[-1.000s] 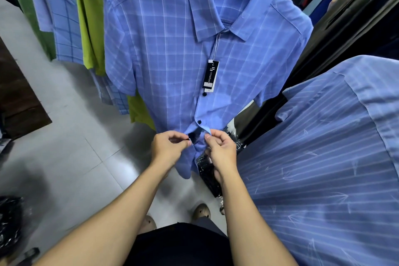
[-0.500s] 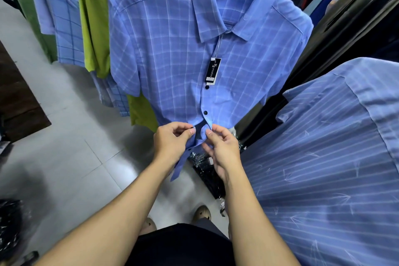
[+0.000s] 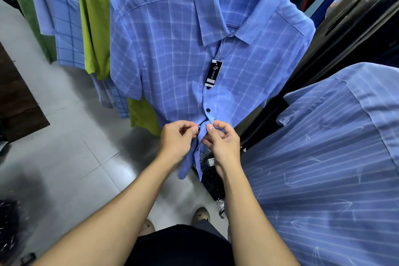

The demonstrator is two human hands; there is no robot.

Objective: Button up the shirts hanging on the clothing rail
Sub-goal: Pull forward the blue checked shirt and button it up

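A blue checked short-sleeved shirt (image 3: 172,60) hangs in front of me with a black price tag (image 3: 213,73) on its placket. A dark button (image 3: 208,110) sits fastened just above my hands. My left hand (image 3: 178,142) pinches the left front edge low on the shirt. My right hand (image 3: 222,144) pinches the right front edge beside it, thumb on the placket. The two edges meet between my fingertips. The hem tails hang loose below my hands.
A blue striped shirt (image 3: 334,168) fills the right side close to me. A lime green shirt (image 3: 97,17) and another blue checked shirt (image 3: 64,28) hang to the left. Dark garments (image 3: 356,17) hang at the upper right. Black plastic bags (image 3: 211,175) lie on the grey tiled floor (image 3: 64,157).
Both hands have drawn the two front edges together, closing the gap that was open between them a second ago. The shirt has swung slightly right and my hands have risen a little.
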